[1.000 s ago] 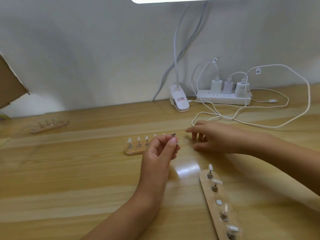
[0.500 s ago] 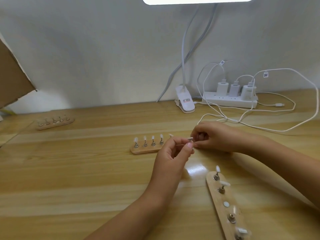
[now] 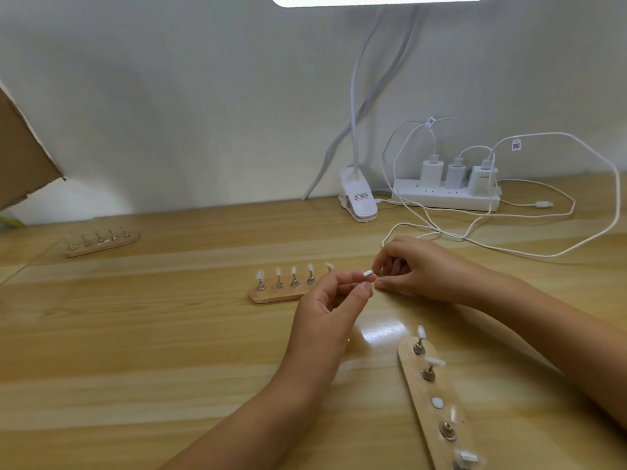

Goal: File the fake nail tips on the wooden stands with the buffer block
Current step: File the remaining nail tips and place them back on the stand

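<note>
**One peg off its stand, both hands at it**

One metal peg point(image 3: 368, 275) is pinched between the thumb and forefinger of the left hand point(image 3: 329, 310). It is held above the table point(image 3: 135, 368), just in front of the right end of the middle stand point(image 3: 271, 297). Whether a nail tip sits on it is too small to tell.

A second ago the right hand point(image 3: 417, 266) lay spread on the wood beside it. It has since curled in, and its fingertips now meet the peg's end; I cannot tell whether they actually grip it.

No buffer block shows anywhere, so filing looks not yet begun. This reads as fitting or checking the piece first.

The near stand point(image 3: 424, 407) has one bare white disc point(image 3: 437, 403) in its row, likely the peg's home. Fake nail tips point(image 3: 259, 274) stand upright on the middle stand. A far stand point(image 3: 101, 248) lies well apart at left.
</note>
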Available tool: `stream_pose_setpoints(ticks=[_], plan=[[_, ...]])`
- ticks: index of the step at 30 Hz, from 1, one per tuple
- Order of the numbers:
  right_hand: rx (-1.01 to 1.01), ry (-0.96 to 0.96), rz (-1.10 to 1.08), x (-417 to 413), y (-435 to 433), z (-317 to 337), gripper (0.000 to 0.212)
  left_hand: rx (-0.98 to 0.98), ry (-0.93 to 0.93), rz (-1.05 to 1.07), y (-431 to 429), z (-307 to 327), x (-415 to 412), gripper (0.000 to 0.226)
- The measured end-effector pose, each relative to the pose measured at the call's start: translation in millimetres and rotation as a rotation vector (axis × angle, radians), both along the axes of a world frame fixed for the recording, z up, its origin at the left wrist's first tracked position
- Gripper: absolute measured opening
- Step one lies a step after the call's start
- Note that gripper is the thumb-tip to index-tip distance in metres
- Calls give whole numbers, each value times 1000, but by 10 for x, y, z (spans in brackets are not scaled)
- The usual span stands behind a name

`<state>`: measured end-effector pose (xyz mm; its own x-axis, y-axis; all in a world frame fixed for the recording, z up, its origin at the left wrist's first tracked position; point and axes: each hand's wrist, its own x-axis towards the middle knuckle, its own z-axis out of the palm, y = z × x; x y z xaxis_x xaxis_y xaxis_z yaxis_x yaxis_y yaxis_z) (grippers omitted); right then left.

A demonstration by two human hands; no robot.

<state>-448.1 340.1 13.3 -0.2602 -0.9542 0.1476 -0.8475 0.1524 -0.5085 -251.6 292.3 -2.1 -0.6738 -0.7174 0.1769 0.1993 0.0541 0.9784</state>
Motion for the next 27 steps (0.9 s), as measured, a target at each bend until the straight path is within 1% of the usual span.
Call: stream_pose_setpoints(ticks=[5, 9, 10, 13, 15, 20, 24, 26, 27], plan=[[13, -9, 3, -5, -12, 13, 11, -11, -2, -13, 8, 7, 6, 14], [19, -145, -10, -14, 11, 43, 10, -16, -2, -14, 6, 8, 1, 16], [24, -152, -11, -16, 16, 48, 12, -15, -4, -13, 7, 7, 0, 16], [43, -75, -4, -7, 9, 48, 19, -2, 8, 0, 6, 6, 0, 14], [38, -20, -5, 0, 0, 47, 18, 18, 22, 17, -6, 10, 3, 13], [6, 15, -3, 15, -2, 44, 10, 92, 26, 73, -38, 3, 4, 13], [7, 12, -11, 25, -4, 45, 9, 101, 12, 73, -41, 2, -1, 14], [-39, 36, -27, 30, 6, 45, 6, 97, 0, 64, -37, -8, -5, 13], [-106, 30, -39, 37, 16, 43, 6, 94, 1, 55, -32, -11, -8, 12]])
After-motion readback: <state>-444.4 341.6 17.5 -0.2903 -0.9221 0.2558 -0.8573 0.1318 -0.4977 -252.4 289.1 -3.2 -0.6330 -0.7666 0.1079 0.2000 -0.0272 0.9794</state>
